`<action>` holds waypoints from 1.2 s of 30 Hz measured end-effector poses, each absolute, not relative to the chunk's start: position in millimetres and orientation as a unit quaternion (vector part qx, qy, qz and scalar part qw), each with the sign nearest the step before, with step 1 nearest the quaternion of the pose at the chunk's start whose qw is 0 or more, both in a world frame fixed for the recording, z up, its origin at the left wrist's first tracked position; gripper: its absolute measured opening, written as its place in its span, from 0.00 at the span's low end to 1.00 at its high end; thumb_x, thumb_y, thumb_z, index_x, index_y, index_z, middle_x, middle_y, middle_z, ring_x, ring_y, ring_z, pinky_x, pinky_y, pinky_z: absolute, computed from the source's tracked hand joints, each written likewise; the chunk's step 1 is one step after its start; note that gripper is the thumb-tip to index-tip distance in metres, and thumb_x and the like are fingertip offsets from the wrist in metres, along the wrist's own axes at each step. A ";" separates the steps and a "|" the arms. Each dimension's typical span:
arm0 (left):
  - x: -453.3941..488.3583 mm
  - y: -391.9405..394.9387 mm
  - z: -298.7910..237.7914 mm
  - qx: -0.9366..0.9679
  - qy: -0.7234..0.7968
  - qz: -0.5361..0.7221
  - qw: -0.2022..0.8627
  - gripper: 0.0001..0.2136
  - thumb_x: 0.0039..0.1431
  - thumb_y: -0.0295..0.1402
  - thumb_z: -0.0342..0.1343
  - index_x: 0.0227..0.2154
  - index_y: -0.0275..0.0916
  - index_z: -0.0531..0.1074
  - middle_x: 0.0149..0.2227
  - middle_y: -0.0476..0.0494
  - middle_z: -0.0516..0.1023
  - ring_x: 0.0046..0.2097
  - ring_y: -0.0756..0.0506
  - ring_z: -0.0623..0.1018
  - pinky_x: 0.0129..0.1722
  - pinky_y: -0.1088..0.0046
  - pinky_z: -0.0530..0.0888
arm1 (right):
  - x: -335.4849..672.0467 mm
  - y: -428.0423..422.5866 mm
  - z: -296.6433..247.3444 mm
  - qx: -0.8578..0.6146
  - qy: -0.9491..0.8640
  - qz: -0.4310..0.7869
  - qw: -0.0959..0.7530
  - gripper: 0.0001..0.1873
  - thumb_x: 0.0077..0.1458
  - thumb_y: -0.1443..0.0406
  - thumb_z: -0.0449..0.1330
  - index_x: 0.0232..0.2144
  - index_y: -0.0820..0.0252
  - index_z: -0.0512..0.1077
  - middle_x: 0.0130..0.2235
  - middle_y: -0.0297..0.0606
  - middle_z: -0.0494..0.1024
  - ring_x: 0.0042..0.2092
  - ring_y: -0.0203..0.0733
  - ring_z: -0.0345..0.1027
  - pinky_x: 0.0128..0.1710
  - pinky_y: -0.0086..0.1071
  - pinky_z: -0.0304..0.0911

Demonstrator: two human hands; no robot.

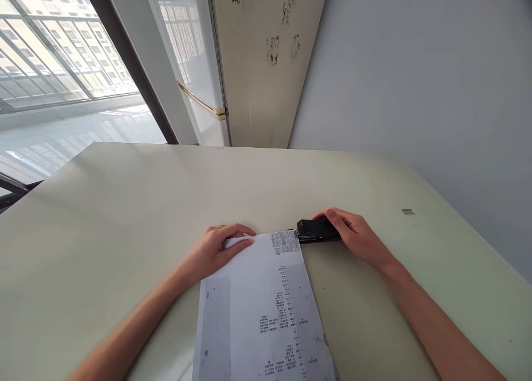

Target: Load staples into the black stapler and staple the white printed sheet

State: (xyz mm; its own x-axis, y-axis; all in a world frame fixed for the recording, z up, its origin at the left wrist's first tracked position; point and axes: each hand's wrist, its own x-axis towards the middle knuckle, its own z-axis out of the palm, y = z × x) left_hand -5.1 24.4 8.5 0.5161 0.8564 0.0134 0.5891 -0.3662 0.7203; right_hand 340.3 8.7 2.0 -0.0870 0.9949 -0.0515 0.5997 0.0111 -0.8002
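Observation:
A stack of printed paper sheets [253, 298] lies on the pale table, its text running sideways. My left hand [220, 251] pinches the far left corner of the sheets between thumb and fingers. At the far right corner, the jaw of a black stapler [318, 230] meets the paper's edge. My right hand [349, 228] is wrapped around the back end of the stapler, thumb on top. Whether the stapler's jaw is pressed down on the sheets I cannot tell.
The pale tabletop [166, 192] spreads around the sheets. A small grey piece [408, 211] lies on it at the right. Beyond the far edge stand a glass window [62, 54], a cabinet panel [266, 87] with brown marks, and a grey wall [415, 65].

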 end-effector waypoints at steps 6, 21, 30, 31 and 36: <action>-5.3 26.0 7.0 0.805 0.443 0.193 0.344 0.15 0.72 0.46 0.52 0.46 0.46 0.80 0.39 0.49 0.85 0.32 0.49 0.77 0.33 0.74 0.70 | 324.8 15.8 22.2 -0.591 -0.666 0.351 0.289 0.31 0.70 0.40 0.46 0.42 0.51 0.80 0.48 0.40 0.83 0.51 0.52 0.75 0.53 0.44 0.68; -5.2 29.2 2.7 0.803 0.438 0.190 0.357 0.15 0.71 0.46 0.53 0.47 0.46 0.81 0.39 0.49 0.85 0.28 0.51 0.73 0.29 0.75 0.67 | 293.0 37.0 31.2 -0.581 -0.740 0.289 0.177 0.34 0.70 0.38 0.38 0.44 0.47 0.77 0.44 0.39 0.80 0.52 0.53 0.72 0.50 0.45 0.67; -5.7 28.3 2.6 0.801 0.444 0.188 0.356 0.15 0.71 0.47 0.52 0.47 0.46 0.81 0.38 0.50 0.84 0.27 0.51 0.71 0.29 0.75 0.66 | 291.7 33.9 32.5 -0.572 -0.754 0.274 0.171 0.31 0.71 0.41 0.38 0.45 0.45 0.76 0.43 0.39 0.80 0.50 0.52 0.71 0.48 0.45 0.67; -5.4 27.9 3.2 0.800 0.445 0.189 0.356 0.16 0.71 0.47 0.52 0.47 0.46 0.81 0.38 0.50 0.84 0.27 0.51 0.71 0.29 0.75 0.66 | 291.7 34.0 32.2 -0.570 -0.755 0.273 0.172 0.31 0.71 0.41 0.38 0.45 0.45 0.76 0.43 0.39 0.80 0.50 0.52 0.71 0.48 0.45 0.67; -3.6 26.6 4.3 0.798 0.445 0.193 0.357 0.17 0.71 0.47 0.51 0.46 0.45 0.81 0.39 0.49 0.84 0.27 0.51 0.71 0.29 0.75 0.66 | 292.8 34.7 30.4 -0.570 -0.756 0.275 0.167 0.31 0.71 0.41 0.38 0.46 0.44 0.76 0.44 0.38 0.80 0.50 0.52 0.71 0.48 0.44 0.67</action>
State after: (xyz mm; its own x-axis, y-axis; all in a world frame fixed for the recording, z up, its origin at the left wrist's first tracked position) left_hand -3.6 26.6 4.3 0.5289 0.8486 -0.0086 0.5727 -0.3494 0.7416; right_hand 292.8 34.7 30.4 -0.2952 0.9534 -0.0618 0.7701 0.1991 -0.6061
